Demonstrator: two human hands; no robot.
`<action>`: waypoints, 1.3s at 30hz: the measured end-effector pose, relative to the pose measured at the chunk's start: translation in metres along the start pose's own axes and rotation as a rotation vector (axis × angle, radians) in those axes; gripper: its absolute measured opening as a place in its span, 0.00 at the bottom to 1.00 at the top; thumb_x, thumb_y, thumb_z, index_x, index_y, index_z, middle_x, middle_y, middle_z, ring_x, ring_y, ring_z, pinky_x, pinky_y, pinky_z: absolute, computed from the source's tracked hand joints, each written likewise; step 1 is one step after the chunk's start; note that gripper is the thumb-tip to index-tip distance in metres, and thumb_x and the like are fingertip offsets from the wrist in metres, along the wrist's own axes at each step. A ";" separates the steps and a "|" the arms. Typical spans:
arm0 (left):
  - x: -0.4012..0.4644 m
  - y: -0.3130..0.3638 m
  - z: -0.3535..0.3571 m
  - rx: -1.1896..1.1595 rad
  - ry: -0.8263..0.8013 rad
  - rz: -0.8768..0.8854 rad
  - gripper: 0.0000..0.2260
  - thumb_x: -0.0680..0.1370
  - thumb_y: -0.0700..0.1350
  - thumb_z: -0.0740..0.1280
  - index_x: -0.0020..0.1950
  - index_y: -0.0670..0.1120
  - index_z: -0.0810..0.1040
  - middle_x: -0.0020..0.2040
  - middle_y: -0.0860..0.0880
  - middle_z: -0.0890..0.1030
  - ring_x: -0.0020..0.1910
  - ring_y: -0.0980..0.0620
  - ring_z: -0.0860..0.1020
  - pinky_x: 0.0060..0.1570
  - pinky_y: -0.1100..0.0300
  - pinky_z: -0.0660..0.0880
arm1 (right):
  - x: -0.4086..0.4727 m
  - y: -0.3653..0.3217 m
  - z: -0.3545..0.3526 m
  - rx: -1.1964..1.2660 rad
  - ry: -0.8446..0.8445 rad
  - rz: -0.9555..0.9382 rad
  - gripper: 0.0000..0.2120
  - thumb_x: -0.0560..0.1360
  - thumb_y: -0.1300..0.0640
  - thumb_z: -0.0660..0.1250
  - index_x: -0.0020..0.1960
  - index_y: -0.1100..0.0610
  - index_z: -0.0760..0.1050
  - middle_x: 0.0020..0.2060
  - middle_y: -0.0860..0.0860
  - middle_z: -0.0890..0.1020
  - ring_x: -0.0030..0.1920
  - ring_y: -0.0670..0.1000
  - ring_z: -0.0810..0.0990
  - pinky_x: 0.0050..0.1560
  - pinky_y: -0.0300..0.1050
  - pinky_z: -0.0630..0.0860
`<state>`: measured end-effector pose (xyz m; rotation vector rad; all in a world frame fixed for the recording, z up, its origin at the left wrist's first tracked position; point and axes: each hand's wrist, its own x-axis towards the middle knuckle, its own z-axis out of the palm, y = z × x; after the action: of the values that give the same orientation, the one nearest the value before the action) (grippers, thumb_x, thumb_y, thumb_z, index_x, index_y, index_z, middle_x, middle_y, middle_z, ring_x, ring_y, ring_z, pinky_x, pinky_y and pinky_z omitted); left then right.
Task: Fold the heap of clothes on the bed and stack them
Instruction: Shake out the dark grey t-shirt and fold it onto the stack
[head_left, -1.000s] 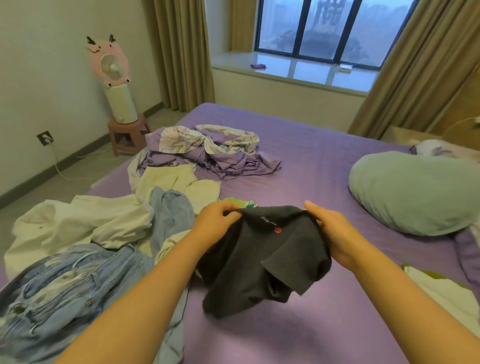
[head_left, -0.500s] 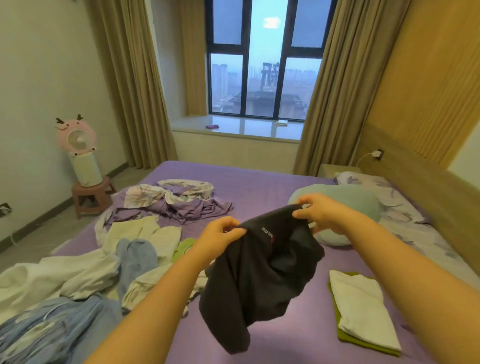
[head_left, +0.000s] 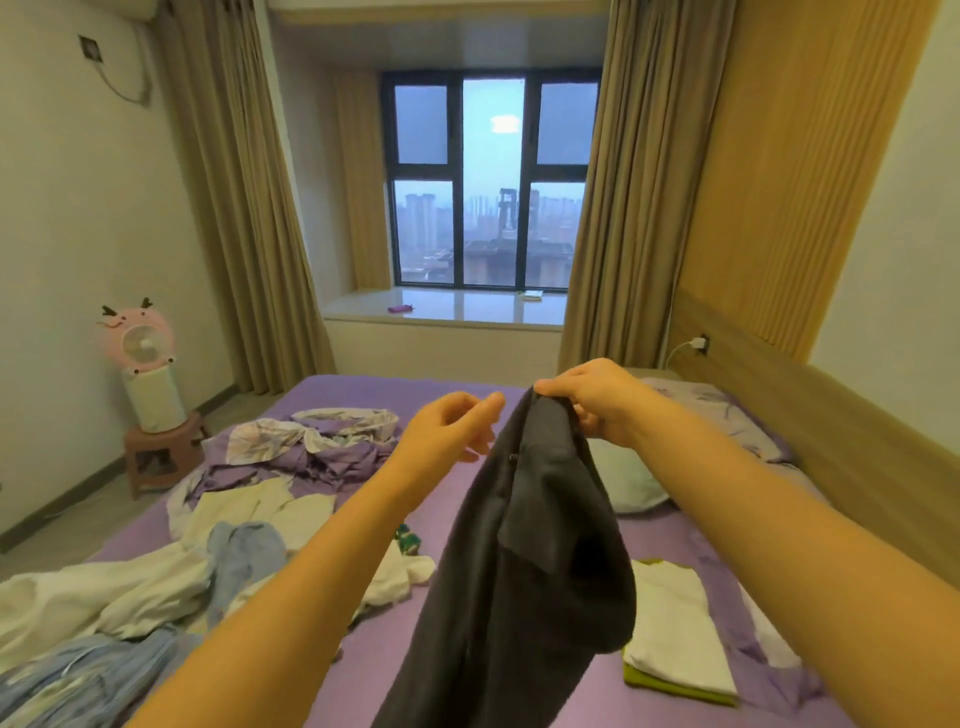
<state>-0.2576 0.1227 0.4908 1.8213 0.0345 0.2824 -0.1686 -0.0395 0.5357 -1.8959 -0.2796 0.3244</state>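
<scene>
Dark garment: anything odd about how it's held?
Yes. Only the right hand pinches the dark garment, by one top edge, so it hangs bunched. The left hand sits beside it, holding nothing. A lopsided grip for folding.

Pink fan (head_left: 139, 343) on stool (head_left: 162, 450)
</scene>
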 end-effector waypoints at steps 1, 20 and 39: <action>-0.005 0.009 0.014 -0.010 -0.099 -0.046 0.23 0.69 0.61 0.67 0.57 0.47 0.75 0.48 0.48 0.81 0.48 0.49 0.81 0.49 0.54 0.79 | -0.004 0.000 0.003 0.023 -0.003 0.017 0.12 0.75 0.57 0.69 0.53 0.65 0.78 0.49 0.60 0.81 0.50 0.57 0.81 0.48 0.49 0.80; 0.033 0.051 0.022 0.704 -0.071 0.283 0.09 0.79 0.46 0.65 0.58 0.50 0.77 0.51 0.51 0.76 0.50 0.52 0.73 0.50 0.62 0.67 | -0.024 0.014 -0.049 -0.439 -0.008 -0.280 0.16 0.73 0.58 0.70 0.61 0.56 0.76 0.51 0.53 0.80 0.51 0.51 0.77 0.51 0.44 0.74; 0.021 0.054 0.019 0.078 0.070 0.120 0.06 0.79 0.48 0.65 0.49 0.45 0.74 0.38 0.46 0.78 0.35 0.51 0.78 0.36 0.61 0.77 | -0.035 -0.028 -0.019 -0.059 -0.143 -0.353 0.12 0.78 0.67 0.58 0.58 0.58 0.74 0.50 0.57 0.79 0.50 0.54 0.80 0.41 0.39 0.80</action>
<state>-0.2399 0.0937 0.5410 1.8937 -0.0150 0.4345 -0.1950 -0.0588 0.5716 -1.8419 -0.7165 0.2138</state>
